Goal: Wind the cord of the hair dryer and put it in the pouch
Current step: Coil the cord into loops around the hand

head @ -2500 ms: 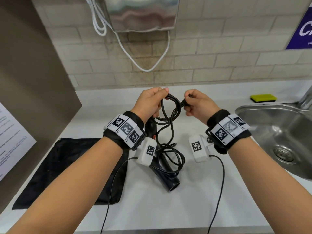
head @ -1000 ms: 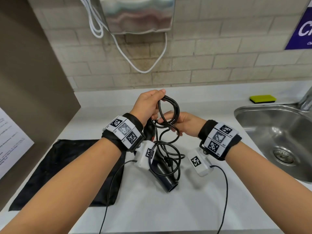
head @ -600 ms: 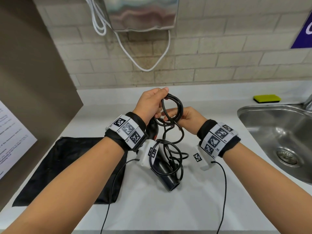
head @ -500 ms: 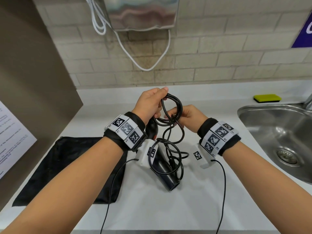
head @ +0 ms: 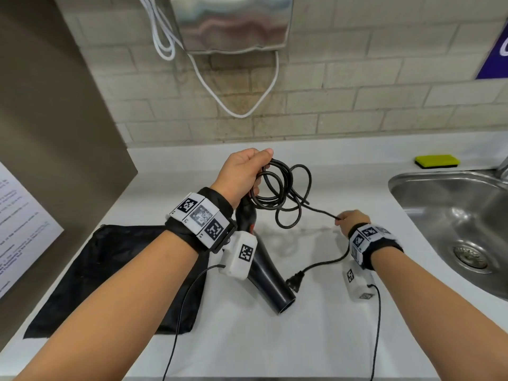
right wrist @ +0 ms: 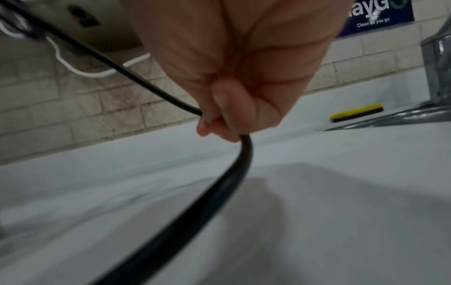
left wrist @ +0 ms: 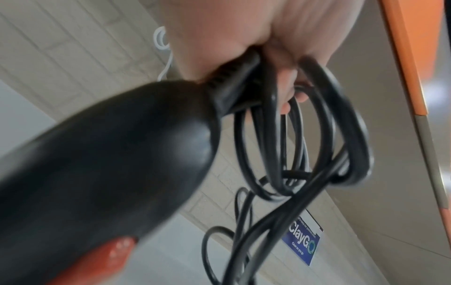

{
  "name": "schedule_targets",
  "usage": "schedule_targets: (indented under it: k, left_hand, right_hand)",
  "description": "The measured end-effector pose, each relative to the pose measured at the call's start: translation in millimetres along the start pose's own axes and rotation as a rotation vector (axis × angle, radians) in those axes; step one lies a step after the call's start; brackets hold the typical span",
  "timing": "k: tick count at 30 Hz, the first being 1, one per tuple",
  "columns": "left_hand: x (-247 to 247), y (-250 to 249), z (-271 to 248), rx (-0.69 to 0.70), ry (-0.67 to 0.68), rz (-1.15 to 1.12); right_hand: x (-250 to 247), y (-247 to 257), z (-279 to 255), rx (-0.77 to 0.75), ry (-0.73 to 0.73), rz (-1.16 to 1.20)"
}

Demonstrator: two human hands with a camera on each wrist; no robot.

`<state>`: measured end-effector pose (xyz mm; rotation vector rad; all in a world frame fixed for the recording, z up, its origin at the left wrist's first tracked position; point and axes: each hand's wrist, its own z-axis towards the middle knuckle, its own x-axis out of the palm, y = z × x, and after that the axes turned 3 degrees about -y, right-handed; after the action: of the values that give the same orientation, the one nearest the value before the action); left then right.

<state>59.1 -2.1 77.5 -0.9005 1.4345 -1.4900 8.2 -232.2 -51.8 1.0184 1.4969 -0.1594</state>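
Observation:
My left hand (head: pixel 242 174) grips several black loops of the hair dryer's cord (head: pixel 286 193) above the counter. In the left wrist view my left hand (left wrist: pixel 275 63) has its fingers curled round the coils (left wrist: pixel 317 135). The black hair dryer (head: pixel 264 273) with a red switch (left wrist: pixel 102 258) hangs from the cord, nozzle toward me. My right hand (head: pixel 350 220) pinches the loose cord (right wrist: pixel 219 192) lower right, seen close as my right hand (right wrist: pixel 219 123). The plug (head: pixel 295 280) lies on the counter. The black pouch (head: pixel 110 276) lies flat at the left.
A steel sink (head: pixel 450 232) is set into the white counter (head: pixel 275 339) at the right, with a yellow sponge (head: pixel 437 160) behind it. A steel wall unit (head: pixel 233 23) with white cables (head: pixel 239 105) hangs above. A brown side panel (head: pixel 55 133) stands at the left.
My right hand has left the coil and moved down and right, drawing out a length of cord. The plug end now lies on the counter. The left hand keeps the loops.

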Motion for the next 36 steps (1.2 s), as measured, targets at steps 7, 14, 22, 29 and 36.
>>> schedule_targets:
  k: [7,14,22,29,36]
  left_hand:
    - [-4.3,4.0,4.6,0.029,-0.071,0.022]
    - [-6.4,2.4,4.4,0.018,-0.056,0.01]
    - [1.3,-2.4,0.5,-0.011,0.012,-0.005]
    - [3.5,-3.9,-1.2,-0.004,0.019,0.019]
    - [2.4,-5.2,-1.3,-0.006,0.044,0.029]
  right_hand:
    - [4.9,27.1,-17.8,-0.061,0.058,-0.127]
    - [24.9,61.6,-40.5,-0.498,-0.042,0.079]
    - [-10.7,91.2,-66.9,-0.929,0.093,0.86]
    - [-36.3,84.2,-68.0,-0.802,0.398,0.758]
    - [-35.1,86.2,-63.4,-0.824,0.351,0.681]
